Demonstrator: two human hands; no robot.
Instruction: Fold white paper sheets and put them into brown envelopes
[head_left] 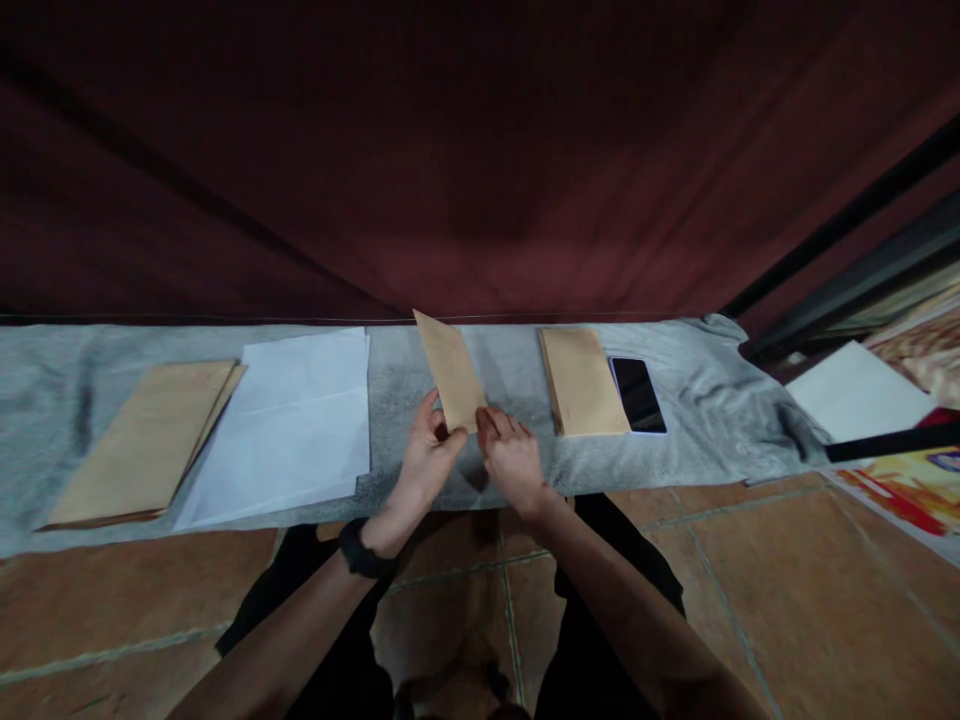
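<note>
Over the grey cloth-covered counter [701, 430], the left hand [429, 455] pinches the lower left corner of a tan, rectangular paper envelope [450, 372], thumb on top, while the right hand [514, 455] grips its lower right corner with curled fingers. Leftward lie large white paper sheets [300, 420] and a tan paper stack [150, 435]; rightward, smaller tan paper envelopes [589, 385] beside a black-screened phone [637, 395].
</note>
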